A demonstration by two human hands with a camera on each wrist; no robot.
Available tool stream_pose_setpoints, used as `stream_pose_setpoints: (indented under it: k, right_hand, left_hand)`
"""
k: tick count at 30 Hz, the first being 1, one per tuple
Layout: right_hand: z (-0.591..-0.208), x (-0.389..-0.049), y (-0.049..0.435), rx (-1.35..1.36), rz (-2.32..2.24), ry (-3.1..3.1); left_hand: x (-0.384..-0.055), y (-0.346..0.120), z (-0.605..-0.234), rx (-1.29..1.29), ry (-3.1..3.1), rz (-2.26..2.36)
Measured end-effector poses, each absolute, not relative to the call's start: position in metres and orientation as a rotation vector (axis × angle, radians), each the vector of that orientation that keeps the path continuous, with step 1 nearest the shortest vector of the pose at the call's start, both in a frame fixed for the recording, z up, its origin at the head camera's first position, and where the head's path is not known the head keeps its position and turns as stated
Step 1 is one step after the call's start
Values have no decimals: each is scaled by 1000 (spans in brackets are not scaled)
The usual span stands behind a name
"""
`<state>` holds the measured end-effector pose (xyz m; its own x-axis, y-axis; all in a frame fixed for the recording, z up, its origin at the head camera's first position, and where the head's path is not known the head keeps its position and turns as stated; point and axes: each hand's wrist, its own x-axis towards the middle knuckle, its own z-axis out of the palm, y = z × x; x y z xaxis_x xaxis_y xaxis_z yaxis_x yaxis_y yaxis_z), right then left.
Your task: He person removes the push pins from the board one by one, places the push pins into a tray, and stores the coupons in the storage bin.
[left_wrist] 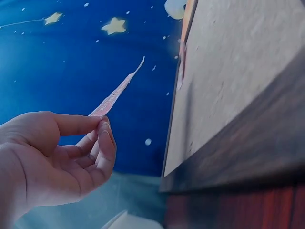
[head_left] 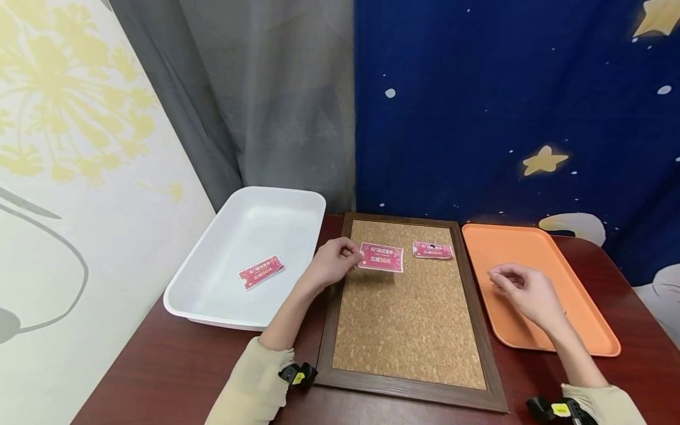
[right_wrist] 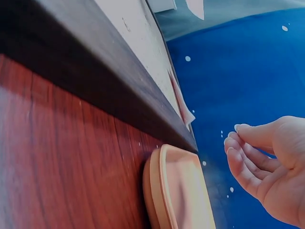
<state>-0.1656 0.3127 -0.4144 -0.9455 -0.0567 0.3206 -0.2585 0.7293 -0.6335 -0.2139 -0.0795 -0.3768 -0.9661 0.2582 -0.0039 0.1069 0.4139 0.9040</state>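
One cork board point(head_left: 411, 324) in the middle, one white tub point(head_left: 271, 224) around nine-to-ten o'clock from it, one orange tray point(head_left: 576, 313) at three. Pink coupons point(head_left: 261, 272)? I get three: one in the tub, one over the board at eleven, one on it at one. One left hand point(head_left: 333, 261), one right hand point(head_left: 527, 290), two black wristbands point(head_left: 305, 376).

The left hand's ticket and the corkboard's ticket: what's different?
The held ticket is raised, pinched by the left hand; the other ticket rests on the corkboard. The other ticket has a dark spot near its top; the held ticket shows none. Both are pink with white edges.
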Motion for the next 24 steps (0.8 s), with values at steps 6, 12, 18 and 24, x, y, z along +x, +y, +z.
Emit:
stream_pose_setpoints:
  k: [6,12,18,24]
  right_hand:
    - [-416,-159,325,223,1031,-2646]
    - [-419,-154,339,208,1043,-2652]
    - [-421,-151,352,174,1094,-2644]
    - [-420,-146,364,136,1089,-2621]
  left_hand:
    - [-213,-102,-370,287,2508,1669]
    - [-213,-128,-369,248,2517,1699]
    - [-214,-158,-370,180,2559,1704]
    - [-212,-184,-373,90,2569,1703]
